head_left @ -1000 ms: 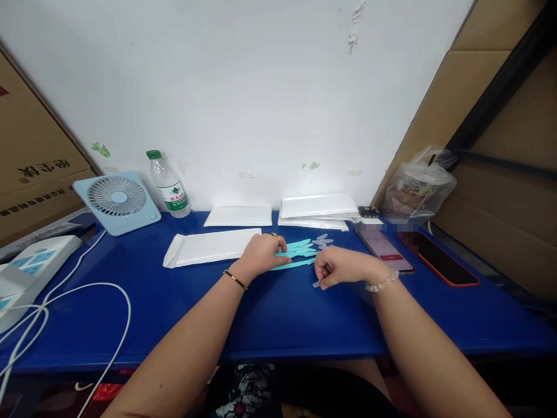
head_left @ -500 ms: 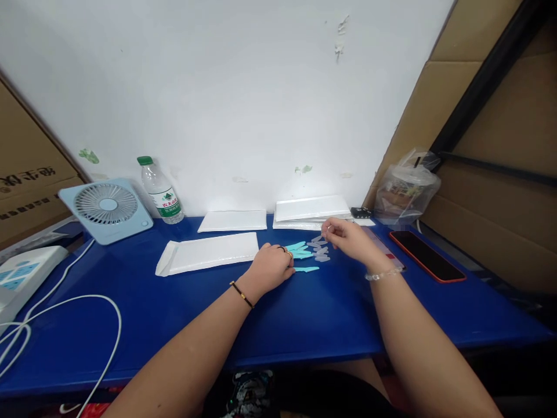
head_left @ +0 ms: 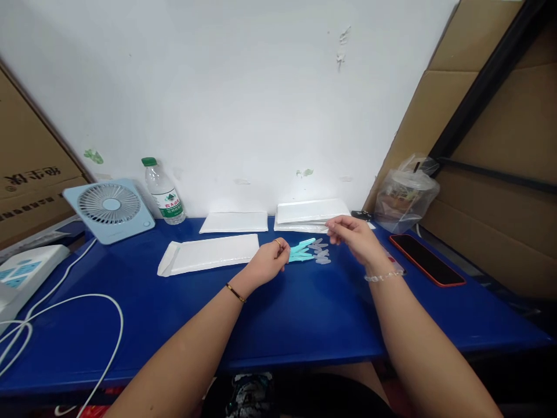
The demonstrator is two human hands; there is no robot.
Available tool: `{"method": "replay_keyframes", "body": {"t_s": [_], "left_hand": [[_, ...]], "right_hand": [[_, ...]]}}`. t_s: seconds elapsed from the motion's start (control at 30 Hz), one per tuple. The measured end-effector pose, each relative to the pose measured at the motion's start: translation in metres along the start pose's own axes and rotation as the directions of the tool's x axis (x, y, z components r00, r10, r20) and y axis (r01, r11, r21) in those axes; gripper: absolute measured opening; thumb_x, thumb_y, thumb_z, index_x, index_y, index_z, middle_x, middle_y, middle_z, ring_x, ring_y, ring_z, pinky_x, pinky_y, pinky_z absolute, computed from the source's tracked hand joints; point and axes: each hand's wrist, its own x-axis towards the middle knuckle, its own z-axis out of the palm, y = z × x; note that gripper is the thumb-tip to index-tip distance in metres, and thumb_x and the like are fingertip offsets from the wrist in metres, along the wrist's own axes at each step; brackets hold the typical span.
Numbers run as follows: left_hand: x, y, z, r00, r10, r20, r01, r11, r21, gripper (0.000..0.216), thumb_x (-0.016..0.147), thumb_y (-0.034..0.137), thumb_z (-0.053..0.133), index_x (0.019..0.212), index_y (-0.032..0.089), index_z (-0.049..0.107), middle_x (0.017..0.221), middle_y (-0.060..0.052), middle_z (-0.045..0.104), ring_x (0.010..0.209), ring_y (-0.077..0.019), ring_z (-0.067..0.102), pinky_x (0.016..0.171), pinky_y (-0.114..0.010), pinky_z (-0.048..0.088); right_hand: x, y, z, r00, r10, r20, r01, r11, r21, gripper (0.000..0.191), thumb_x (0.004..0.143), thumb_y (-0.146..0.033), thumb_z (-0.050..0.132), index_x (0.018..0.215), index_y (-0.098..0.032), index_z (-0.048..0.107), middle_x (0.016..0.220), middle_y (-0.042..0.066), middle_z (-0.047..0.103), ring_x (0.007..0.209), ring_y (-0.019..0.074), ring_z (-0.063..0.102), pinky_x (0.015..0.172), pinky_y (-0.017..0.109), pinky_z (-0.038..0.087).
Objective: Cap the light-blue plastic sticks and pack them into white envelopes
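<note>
My left hand (head_left: 270, 258) is closed, fingertips pinching a slim teal stick (head_left: 307, 242) that looks like an eyebrow razor and points up and right. Under it lies a small pile of similar teal razors (head_left: 301, 255), partly covered by the hand and the held one. Just right of the pile several small translucent plastic sleeves (head_left: 322, 256) are scattered. My right hand (head_left: 352, 235) is raised above and right of them, thumb and forefinger pinched on a small clear piece, apparently one such sleeve; its outline is faint.
White padded mailers (head_left: 213, 254) lie left of my hands, with another mailer (head_left: 235, 222) and a stack (head_left: 308, 212) along the wall. A blue fan (head_left: 111, 209), a water bottle (head_left: 167, 200), a phone (head_left: 427, 260) and a bagged cup (head_left: 407, 194) stand or lie around the blue table (head_left: 300, 325).
My left hand has lifted the separate teal razor off the table and tilted it up over the pile. My right hand has shifted slightly right, still pinched.
</note>
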Motion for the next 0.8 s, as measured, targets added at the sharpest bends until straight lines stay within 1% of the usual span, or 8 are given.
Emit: {"method": "replay_keyframes", "body": {"t_s": [0.07,0.1,0.23,0.3,0.4,0.5,0.63,0.8], "left_hand": [[0.001,-0.001,0.000,1.000,-0.016,-0.006,0.015,0.998,-0.057,0.015,0.086,0.030,0.036,0.081,0.020,0.046,0.067,0.003,0.053,0.056,-0.0096,0.050,0.054,-0.021,0.038],[0.001,-0.001,0.000,1.000,-0.025,-0.010,0.024,0.997,-0.074,0.015,0.086,0.030,0.037,0.080,0.019,0.045,0.068,0.003,0.053,0.055,-0.0092,0.049,0.054,-0.021,0.038],[0.003,-0.001,-0.001,0.997,-0.061,-0.035,0.059,0.996,-0.072,0.016,0.085,0.032,0.038,0.079,0.019,0.046,0.066,0.003,0.051,0.056,-0.0095,0.046,0.053,-0.021,0.037],[0.003,-0.001,-0.002,0.997,-0.062,-0.046,0.059,0.996,-0.064,0.016,0.084,0.032,0.038,0.079,0.019,0.046,0.067,0.003,0.052,0.057,-0.0097,0.046,0.054,-0.021,0.037],[0.003,-0.003,-0.002,0.997,-0.054,-0.058,0.049,0.996,-0.076,0.015,0.084,0.031,0.039,0.079,0.019,0.047,0.068,0.003,0.053,0.057,-0.0097,0.045,0.054,-0.022,0.037],[0.004,-0.005,-0.002,0.997,-0.045,-0.068,0.039,0.996,-0.086,0.014,0.084,0.030,0.039,0.079,0.020,0.046,0.067,0.004,0.051,0.057,-0.0094,0.044,0.054,-0.022,0.036],[0.003,-0.004,-0.002,0.997,-0.042,-0.064,0.037,0.996,-0.079,0.013,0.084,0.029,0.040,0.077,0.020,0.046,0.064,0.005,0.048,0.056,-0.0092,0.043,0.053,-0.021,0.035],[0.004,-0.004,-0.001,0.997,-0.033,-0.074,0.026,0.996,-0.089,0.013,0.084,0.029,0.041,0.076,0.019,0.046,0.064,0.004,0.048,0.055,-0.0092,0.042,0.052,-0.021,0.034]], "right_hand": [[0.000,0.001,0.000,0.999,0.002,0.043,-0.006,0.997,0.083,0.028,0.071,-0.041,0.070,0.084,-0.017,0.062,0.071,0.003,0.063,0.062,0.0147,0.061,0.056,0.025,0.045],[0.000,0.001,0.000,0.998,-0.003,0.059,-0.003,0.995,0.099,0.028,0.070,-0.039,0.071,0.085,-0.017,0.062,0.072,0.003,0.063,0.065,0.0154,0.062,0.059,0.026,0.046],[-0.001,-0.002,0.003,0.996,-0.027,0.088,0.022,0.998,0.061,0.028,0.071,-0.036,0.072,0.089,-0.017,0.062,0.070,0.001,0.062,0.066,0.0148,0.064,0.061,0.026,0.047],[-0.001,-0.003,0.004,0.994,-0.027,0.104,0.024,0.999,0.034,0.029,0.070,-0.037,0.072,0.089,-0.017,0.062,0.070,0.002,0.063,0.064,0.0150,0.064,0.060,0.026,0.048],[-0.001,-0.002,0.005,0.995,-0.015,0.094,0.012,0.999,0.030,0.028,0.072,-0.042,0.070,0.078,-0.015,0.062,0.068,0.003,0.064,0.058,0.0136,0.062,0.054,0.025,0.047],[-0.002,0.000,0.008,0.997,0.006,0.078,-0.011,0.998,0.057,0.031,0.074,-0.044,0.068,0.070,-0.015,0.060,0.063,0.002,0.062,0.049,0.0110,0.058,0.046,0.022,0.043],[-0.002,0.003,0.015,0.995,0.031,0.096,-0.040,0.994,0.098,0.030,0.073,-0.044,0.069,0.074,-0.015,0.061,0.061,0.001,0.062,0.046,0.0109,0.057,0.044,0.022,0.043],[-0.002,0.008,0.020,1.000,-0.004,0.026,0.001,0.996,0.090,0.029,0.075,-0.045,0.067,0.076,-0.016,0.062,0.061,0.001,0.062,0.046,0.0109,0.057,0.044,0.022,0.043]]}}
